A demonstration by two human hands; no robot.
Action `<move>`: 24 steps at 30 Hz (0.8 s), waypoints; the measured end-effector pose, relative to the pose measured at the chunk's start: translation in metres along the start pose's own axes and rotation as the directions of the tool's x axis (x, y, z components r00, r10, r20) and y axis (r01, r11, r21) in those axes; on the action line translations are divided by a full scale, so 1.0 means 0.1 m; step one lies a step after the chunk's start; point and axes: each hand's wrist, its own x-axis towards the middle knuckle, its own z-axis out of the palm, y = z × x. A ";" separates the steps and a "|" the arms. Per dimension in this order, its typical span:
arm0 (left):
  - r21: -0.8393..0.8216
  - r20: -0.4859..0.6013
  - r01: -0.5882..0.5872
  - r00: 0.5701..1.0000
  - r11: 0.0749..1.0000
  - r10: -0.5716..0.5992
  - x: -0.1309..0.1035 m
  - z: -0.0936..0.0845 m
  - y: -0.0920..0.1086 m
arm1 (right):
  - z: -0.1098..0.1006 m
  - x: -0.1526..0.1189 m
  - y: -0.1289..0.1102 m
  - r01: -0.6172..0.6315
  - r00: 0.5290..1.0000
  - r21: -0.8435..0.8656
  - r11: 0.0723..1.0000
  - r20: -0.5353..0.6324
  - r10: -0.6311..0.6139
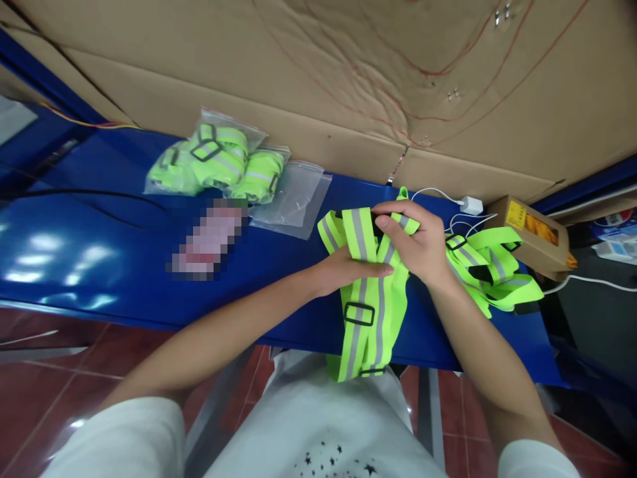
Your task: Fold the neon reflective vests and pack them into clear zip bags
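Note:
A neon-yellow reflective harness (381, 312) of wide straps with grey stripes and black buckles hangs gathered between my hands, its lower end over the table's front edge. My left hand (343, 269) is closed around its middle, the thumb lying across the straps and the other fingers hidden behind them. Higher up, my right hand (415, 239) pinches the folded upper straps between thumb and fingers. Just right of my right forearm, a second reflective harness (490, 269) lies loosely heaped on the table.
Clear bags of packed harnesses (213, 159) and flat zip bags (293, 199) lie along the back of the blue table (114, 245). A pixelated pinkish item (209, 239) is left of centre. A white charger (471, 205) and a cardboard box (535, 232) stand at right.

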 end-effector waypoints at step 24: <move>0.123 0.073 -0.017 0.997 0.992 0.008 -0.11 -0.01 0.14 | -0.27 0.27 0.12 -0.161 0.860 -0.088 0.983 0.476 0.183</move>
